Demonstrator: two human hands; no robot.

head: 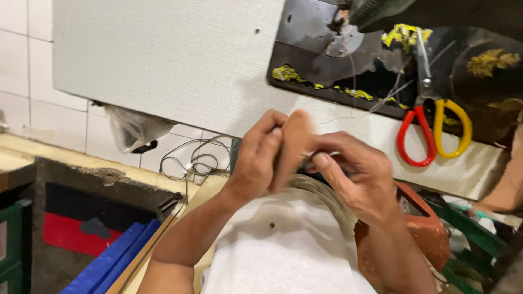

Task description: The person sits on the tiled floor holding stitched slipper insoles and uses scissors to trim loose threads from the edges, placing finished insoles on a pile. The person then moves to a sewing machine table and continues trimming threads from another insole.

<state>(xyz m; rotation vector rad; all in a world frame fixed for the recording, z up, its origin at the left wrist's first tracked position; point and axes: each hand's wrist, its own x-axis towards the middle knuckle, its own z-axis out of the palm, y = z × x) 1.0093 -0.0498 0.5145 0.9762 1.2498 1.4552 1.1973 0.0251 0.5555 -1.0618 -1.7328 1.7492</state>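
Observation:
My left hand (256, 158) and my right hand (354, 171) meet in front of my chest, below the edge of a white sewing table (163, 60). Between them stands a small brown piece (294, 139), blurred, shaped like a narrow strip of leather or fabric. The left hand's fingers wrap around its lower part. The right hand's thumb and fingers pinch at its side, and something thin and pale shows between them; I cannot tell what. Scissors (430, 128) with one red and one yellow handle lie on the table just beyond the right hand.
A black sewing machine base (327, 60) with yellow fabric scraps sits on the table's far right. A plastic bag (133, 128) and loose cables (196, 160) hang under the table against a white tiled wall. An orange plastic stool (425, 228) and blue boards (109, 261) lie below.

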